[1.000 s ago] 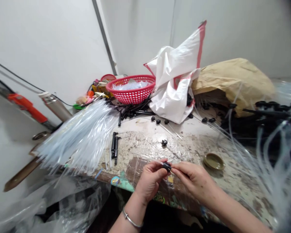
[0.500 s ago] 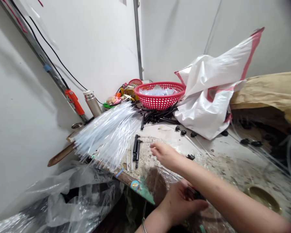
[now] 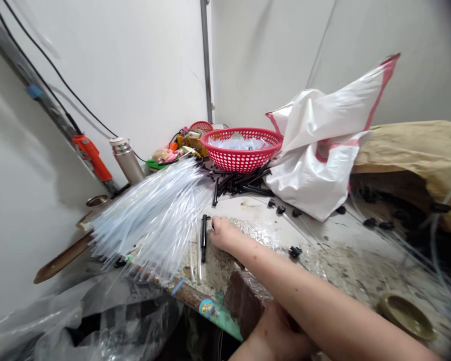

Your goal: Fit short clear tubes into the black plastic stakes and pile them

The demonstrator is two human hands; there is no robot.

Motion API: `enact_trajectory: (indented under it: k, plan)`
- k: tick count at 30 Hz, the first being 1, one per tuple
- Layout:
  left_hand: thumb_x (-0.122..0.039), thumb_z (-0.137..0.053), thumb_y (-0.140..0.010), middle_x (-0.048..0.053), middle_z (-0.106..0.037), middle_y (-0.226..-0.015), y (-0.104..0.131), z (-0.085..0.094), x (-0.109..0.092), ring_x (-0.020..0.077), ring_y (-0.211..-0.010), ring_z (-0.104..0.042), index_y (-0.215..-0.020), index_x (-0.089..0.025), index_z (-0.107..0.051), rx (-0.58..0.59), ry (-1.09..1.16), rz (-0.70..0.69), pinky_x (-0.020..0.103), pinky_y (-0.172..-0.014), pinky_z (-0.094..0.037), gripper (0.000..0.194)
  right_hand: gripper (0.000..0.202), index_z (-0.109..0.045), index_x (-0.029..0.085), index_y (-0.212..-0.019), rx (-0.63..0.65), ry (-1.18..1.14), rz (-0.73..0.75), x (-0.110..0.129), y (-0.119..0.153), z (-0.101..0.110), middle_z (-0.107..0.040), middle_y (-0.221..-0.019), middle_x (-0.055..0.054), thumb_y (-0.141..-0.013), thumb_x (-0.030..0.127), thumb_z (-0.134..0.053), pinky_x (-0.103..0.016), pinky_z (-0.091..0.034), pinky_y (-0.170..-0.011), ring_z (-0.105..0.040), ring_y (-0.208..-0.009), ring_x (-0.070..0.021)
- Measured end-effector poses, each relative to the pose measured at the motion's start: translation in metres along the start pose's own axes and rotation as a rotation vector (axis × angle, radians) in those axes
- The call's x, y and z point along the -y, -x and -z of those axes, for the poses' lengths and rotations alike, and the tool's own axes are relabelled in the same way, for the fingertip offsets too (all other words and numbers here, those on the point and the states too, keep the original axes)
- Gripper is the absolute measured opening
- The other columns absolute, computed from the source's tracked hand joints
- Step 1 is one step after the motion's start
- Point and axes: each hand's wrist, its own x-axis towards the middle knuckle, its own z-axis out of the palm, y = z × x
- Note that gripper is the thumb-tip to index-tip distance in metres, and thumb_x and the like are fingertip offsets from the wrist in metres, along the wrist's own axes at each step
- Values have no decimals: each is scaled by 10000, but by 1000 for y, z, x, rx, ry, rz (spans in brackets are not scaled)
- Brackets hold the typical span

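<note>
The two hands had parted. A second earlier they met over a small black fitting; now the right hand (image 3: 224, 234) was stretched across to the left, its forearm passing over the left hand (image 3: 274, 333). The right fingers were drawn together, with a dark piece (image 3: 212, 226) just showing at their tips. I took that to be one of the two black tubes that had lain there side by side, because only one black tube (image 3: 204, 239) now lay on the table (image 3: 355, 271), just left of the grip and apart from it. Most of what the fingers held was hidden, so I judged it by that missing partner.

For the work, it seemed a fresh part had been picked out while the left hand waited nearer the body. That hand was mostly covered by the forearm; I couldn't tell whether its fingers were closed or whether it had kept the fitting.

Around the right hand's grip, a fan of clear tubing (image 3: 157, 210) spread to the left, past the lone tube. Beyond the grip lay a heap of black tubes (image 3: 244, 183), below a red basket (image 3: 242, 160). Off to the right sat a loose black fitting (image 3: 295, 251) and, further over and nearer the person, a shallow bowl (image 3: 385, 306).
</note>
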Motion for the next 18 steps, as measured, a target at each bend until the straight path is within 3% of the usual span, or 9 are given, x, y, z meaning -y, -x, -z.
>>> enact_trajectory:
  k: [3, 6, 10, 13, 18]
  plan:
    - [-349, -792, -562, 86, -691, -810, 1, -1, 5, 230, -778, -620, -868, -147, -701, 119, 124, -26, 353, -763, -446, 378, 294, -512, 167, -1049, -91, -72, -26, -6, 9, 32, -590, -970, -78, -757, 174, -477, -265, -427, -704, -560, -837, -180]
    - [-311, -816, -522, 40, -647, -687, 1, 1, 7, 135, -625, -560, -821, -144, -673, 39, 110, 51, 265, -639, -415, 371, 291, -492, 179, -1062, -179, -169, -56, -21, 36, 77, -574, -829, -22, -781, 167, -417, -222, -404, -587, -520, -685, -126]
    - [-260, -778, -596, 19, -629, -689, 2, 5, 4, 101, -608, -516, -855, -155, -654, -22, -28, 61, 228, -600, -371, 306, 295, -512, 192, -1013, -330, -522, -59, -71, 106, 127, -491, -657, 42, -768, 357, -510, -196, -317, -447, -382, -490, -75]
    - [-263, -753, -637, 34, -652, -757, 2, 6, 3, 93, -609, -514, -897, -162, -649, -45, -25, 58, 211, -577, -366, 298, 343, -531, 178, -964, -470, -591, -156, -127, 169, 142, -539, -678, 17, -756, 450, -534, -198, -291, -424, -365, -467, -66]
    - [-248, -742, -661, 38, -668, -770, -3, 3, 3, 71, -559, -483, -929, -161, -661, -99, 2, 48, 192, -551, -376, 293, 210, -538, 208, -827, -562, -238, -383, -207, 250, 136, -616, -695, -13, -792, 409, -492, -240, -378, -493, -497, -535, -125]
